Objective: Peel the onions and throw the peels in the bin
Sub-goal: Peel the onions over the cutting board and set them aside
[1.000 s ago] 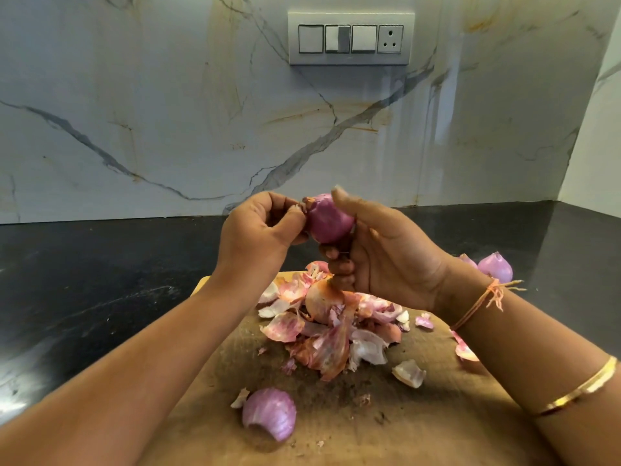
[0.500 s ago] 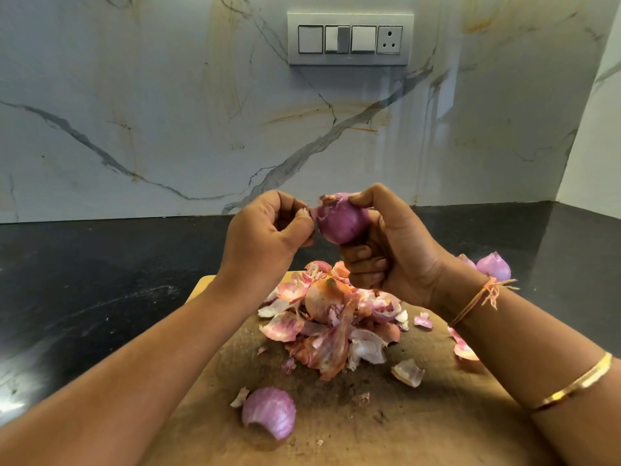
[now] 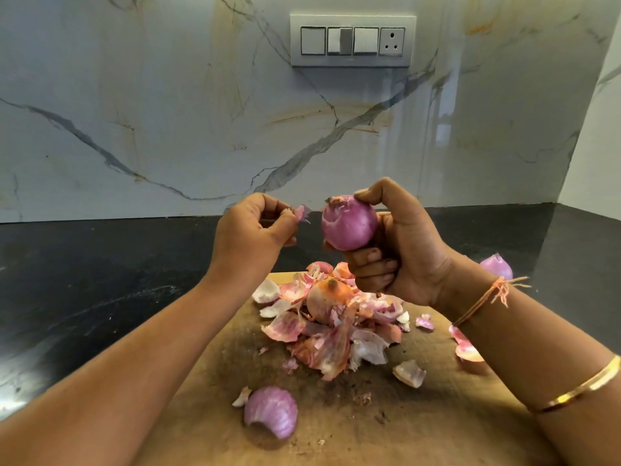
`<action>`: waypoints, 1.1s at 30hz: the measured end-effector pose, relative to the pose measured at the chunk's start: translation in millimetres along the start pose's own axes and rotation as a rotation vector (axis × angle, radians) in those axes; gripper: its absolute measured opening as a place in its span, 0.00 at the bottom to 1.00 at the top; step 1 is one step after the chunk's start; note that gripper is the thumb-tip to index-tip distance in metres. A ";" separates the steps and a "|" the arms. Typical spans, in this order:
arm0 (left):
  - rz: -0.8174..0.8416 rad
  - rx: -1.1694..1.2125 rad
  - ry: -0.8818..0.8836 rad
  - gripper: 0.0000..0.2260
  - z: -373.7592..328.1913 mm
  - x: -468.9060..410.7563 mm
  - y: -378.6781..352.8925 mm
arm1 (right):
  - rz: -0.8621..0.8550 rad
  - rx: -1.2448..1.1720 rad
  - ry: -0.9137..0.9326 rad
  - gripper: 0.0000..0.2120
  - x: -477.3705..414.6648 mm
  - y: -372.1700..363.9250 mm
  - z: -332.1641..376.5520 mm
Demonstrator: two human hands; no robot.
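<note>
**A:** Which step is it now?

**B:** The peeling. The right hand [image 3: 403, 253] holds the onion [image 3: 349, 222] up above the board. Its fingers are curled round the lower part and the thumb presses on top. The left hand [image 3: 248, 227] is just beside it and pinches a small scrap of skin [image 3: 302, 212] between thumb and forefinger. The scrap is apart from the onion.

**A:** How to do it well?

**B:** I think: drop the scrap on the heap, then turn the onion. Near the thumb a dry rest of skin sits at the top. Pull it in thin strips, so the good flesh does not tear.

**A:** And around?

**B:** The black counter [image 3: 100, 280] carries the wooden board [image 3: 437, 432], and a heap of peels [image 3: 336, 327] lies under the hands. A hollow shell [image 3: 270, 412] lies alone on the near side. Behind the right wrist is a purple piece [image 3: 497, 265]; onion or shell, I cannot tell. No bin is in view, so the peels must be gathered and carried, and small bits may fall.
</note>
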State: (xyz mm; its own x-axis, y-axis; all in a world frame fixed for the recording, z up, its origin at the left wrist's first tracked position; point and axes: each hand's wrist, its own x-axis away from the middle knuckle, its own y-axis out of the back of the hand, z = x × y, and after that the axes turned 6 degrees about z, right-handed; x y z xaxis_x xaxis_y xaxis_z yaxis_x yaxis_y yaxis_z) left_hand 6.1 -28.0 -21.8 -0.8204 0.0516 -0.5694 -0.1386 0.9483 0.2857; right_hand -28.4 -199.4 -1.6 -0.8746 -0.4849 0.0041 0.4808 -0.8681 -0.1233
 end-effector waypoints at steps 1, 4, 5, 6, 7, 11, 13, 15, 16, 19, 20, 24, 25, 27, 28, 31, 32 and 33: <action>0.014 0.004 0.008 0.03 -0.3 0.1 0.4 | -0.005 0.002 0.001 0.26 -0.4 0.5 -0.2; 0.083 0.024 -0.002 0.03 -3.6 2.7 -2.4 | -0.024 -0.008 0.001 0.25 -2.1 3.4 -0.5; 0.105 0.033 -0.017 0.04 -5.0 3.9 -3.4 | -0.031 -0.016 0.003 0.25 -2.4 4.3 -0.2; 0.121 0.042 -0.038 0.06 -6.2 4.9 -3.7 | -0.037 -0.022 0.008 0.24 -2.6 5.2 -0.1; 0.134 0.052 -0.060 0.08 -7.6 5.7 -3.9 | -0.044 -0.027 0.013 0.23 -2.5 6.2 0.0; 0.139 0.098 -0.095 0.12 -14.2 9.2 -3.3 | -0.058 -0.042 0.034 0.20 -1.5 10.5 0.2; 0.161 0.156 -0.090 0.09 -17.8 11.2 -3.8 | -0.046 -0.039 0.037 0.19 -1.5 11.5 0.7; 0.204 0.192 -0.094 0.07 -20.5 13.4 -4.8 | -0.025 -0.015 0.039 0.20 -2.0 12.3 0.4; 0.215 0.200 -0.094 0.06 -20.9 14.1 -5.3 | -0.013 0.005 0.038 0.21 -2.5 12.7 0.0; 0.189 0.220 -0.078 0.06 -20.6 13.4 -5.4 | 0.014 0.066 0.027 0.23 -3.9 13.0 -1.8; 0.179 0.227 -0.076 0.06 -20.4 12.8 -5.0 | 0.012 0.083 0.024 0.22 -4.0 12.4 -2.1; 0.158 0.200 -0.097 0.06 -18.2 10.7 -4.5 | 0.000 0.090 0.044 0.20 -4.6 9.2 -4.2; 0.153 0.176 -0.111 0.05 -17.2 10.3 -4.5 | -0.009 0.111 0.068 0.19 -5.2 9.1 -5.3; 0.146 0.118 -0.140 0.03 -15.5 10.5 -5.0 | -0.024 0.153 0.121 0.16 -6.5 8.9 -7.2; 0.142 0.104 -0.150 0.02 -15.1 10.9 -5.6 | -0.028 0.164 0.140 0.15 -6.7 9.0 -7.7; 0.116 0.073 -0.176 0.01 -14.0 10.9 -7.7 | -0.020 0.190 0.174 0.12 -7.1 9.3 -8.9; 0.106 0.057 -0.190 0.01 -14.1 10.9 -8.3 | -0.015 0.214 0.187 0.11 -7.7 10.2 -9.3; 0.096 0.042 -0.202 0.01 -14.1 10.9 -8.6 | -0.009 0.241 0.201 0.12 -8.3 11.4 -9.8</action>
State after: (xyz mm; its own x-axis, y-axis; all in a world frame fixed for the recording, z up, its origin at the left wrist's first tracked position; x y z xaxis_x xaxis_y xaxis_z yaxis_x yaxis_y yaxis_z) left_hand -9.5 -40.0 -19.7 -0.7002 0.1995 -0.6854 -0.0390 0.9480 0.3158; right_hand -16.2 -204.3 -12.7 -0.8622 -0.4677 -0.1946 0.4535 -0.8838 0.1150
